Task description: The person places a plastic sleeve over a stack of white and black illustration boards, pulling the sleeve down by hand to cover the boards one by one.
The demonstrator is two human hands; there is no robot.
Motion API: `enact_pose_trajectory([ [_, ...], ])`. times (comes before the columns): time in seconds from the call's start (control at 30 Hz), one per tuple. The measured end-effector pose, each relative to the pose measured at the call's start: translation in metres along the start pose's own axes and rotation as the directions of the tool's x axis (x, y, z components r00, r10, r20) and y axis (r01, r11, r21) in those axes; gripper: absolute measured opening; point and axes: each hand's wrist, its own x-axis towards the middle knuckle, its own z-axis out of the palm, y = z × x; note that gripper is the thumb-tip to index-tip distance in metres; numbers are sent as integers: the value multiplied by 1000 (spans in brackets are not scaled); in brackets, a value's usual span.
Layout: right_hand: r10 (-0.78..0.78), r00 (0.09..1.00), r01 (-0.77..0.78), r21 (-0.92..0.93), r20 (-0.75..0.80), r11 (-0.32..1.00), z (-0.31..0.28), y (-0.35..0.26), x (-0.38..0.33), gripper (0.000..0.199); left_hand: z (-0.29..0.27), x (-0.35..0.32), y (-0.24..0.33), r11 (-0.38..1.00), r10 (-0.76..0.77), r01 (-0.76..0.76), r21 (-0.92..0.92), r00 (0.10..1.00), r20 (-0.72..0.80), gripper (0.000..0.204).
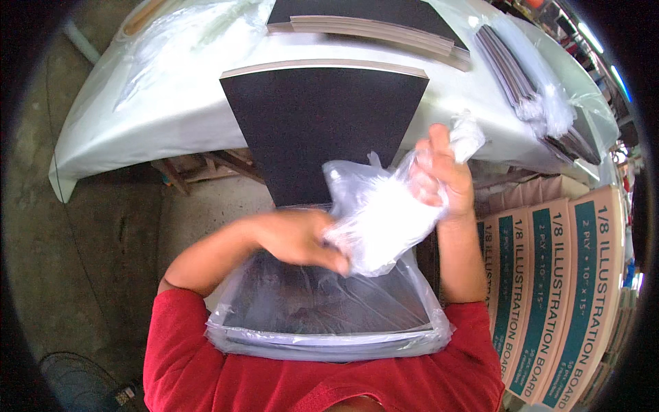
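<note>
Seemingly for tension, right hand (439, 168) clenches, left hand (298, 237) pinches bunched clear plastic film (388, 223) above bagged black rectangular boards (322, 299).

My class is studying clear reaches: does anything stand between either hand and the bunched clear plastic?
Nothing visible does. The right hand grips the bunched clear plastic directly, and the left hand appears to meet its left side, though blur obscures the contact. The plastic-wrapped black boards lie below, not between.
</note>
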Motion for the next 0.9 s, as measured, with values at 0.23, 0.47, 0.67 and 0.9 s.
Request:
enact_pose_trajectory([
  [0.23,-107,961,12,-348,-254,937,-50,-7,-30,19,-17,-29,-18,994,-95,108,13,925,-367,32],
  [0.47,248,952,-138,-473,178,870,-69,20,-33,46,-33,-42,-40,561,-339,-603,-566,457,-822,30],
  [0.67,-180,941,267,303,-286,915,-47,38,-16,59,-15,-57,-78,755,44,-369,-542,853,-520,45],
  [0.9,-909,358,-28,-970,215,-241,-35,-2,46,43,-75,-53,-7,935,-57,-337,-111,166,-985,26],
])
